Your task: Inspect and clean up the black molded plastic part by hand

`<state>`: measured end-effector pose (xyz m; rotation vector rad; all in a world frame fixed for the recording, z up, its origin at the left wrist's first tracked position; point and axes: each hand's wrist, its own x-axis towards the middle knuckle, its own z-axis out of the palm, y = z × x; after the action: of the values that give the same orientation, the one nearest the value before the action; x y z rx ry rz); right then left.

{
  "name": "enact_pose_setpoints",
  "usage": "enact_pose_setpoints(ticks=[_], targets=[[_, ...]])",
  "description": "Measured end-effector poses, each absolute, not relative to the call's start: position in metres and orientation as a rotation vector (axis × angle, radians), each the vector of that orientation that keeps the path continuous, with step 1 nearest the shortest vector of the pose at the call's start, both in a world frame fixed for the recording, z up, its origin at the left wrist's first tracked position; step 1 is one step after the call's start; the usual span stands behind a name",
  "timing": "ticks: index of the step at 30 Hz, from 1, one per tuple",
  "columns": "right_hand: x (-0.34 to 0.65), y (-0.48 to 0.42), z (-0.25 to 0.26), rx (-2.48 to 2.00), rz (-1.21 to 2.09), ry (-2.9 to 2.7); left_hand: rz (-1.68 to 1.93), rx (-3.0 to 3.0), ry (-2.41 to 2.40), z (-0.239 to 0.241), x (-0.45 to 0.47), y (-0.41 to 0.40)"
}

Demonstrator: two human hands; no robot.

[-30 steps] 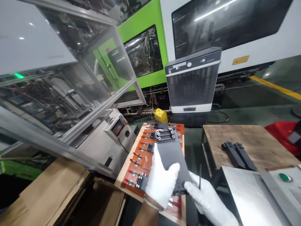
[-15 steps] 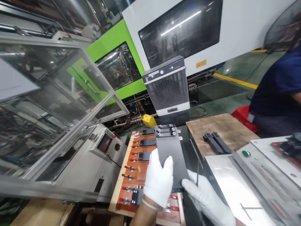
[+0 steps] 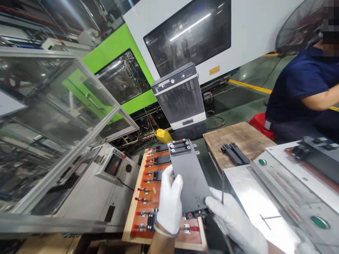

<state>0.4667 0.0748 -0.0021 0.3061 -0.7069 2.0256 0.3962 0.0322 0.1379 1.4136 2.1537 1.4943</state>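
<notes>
left hand (image 3: 169, 204) closed on the dark panel's left edge | dark panel (image 3: 189, 180) still held over the orange jig board (image 3: 148, 201) | right hand (image 3: 233, 222) grips its near right corner | seated person (image 3: 299, 91) now further in view than before

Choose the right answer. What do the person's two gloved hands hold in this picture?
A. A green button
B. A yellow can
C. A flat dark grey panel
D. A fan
C: the left hand and the right hand, both in white gloves, grip the near end of a flat dark grey panel above the orange board with its red clamps.
</notes>
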Motion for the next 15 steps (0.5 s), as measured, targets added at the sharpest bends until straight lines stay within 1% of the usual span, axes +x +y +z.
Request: enact_pose_setpoints(ticks=[3,4,8,9,12,15], targets=[[0.47,0.073,0.0,0.351,2.077,-0.721,1.634,1.21,1.783,0.138,0.393,0.034],[0.47,0.073,0.0,0.327,2.084,-0.746,1.618,1.099,1.687,0.138,0.39,0.035],[0.469,0.072,-0.001,0.241,2.072,-0.931,1.255,0.818,1.441,0.138,0.378,0.039],[0.47,0.072,0.0,0.261,2.071,-0.98,1.232,0.812,1.401,0.137,0.375,0.04],[0.472,0.075,0.001,0.284,2.061,-1.058,1.355,0.875,1.299,0.134,0.37,0.04],[0.471,0.085,-0.009,0.021,2.028,-1.03,1.41,0.948,1.238,0.136,0.367,0.038]])
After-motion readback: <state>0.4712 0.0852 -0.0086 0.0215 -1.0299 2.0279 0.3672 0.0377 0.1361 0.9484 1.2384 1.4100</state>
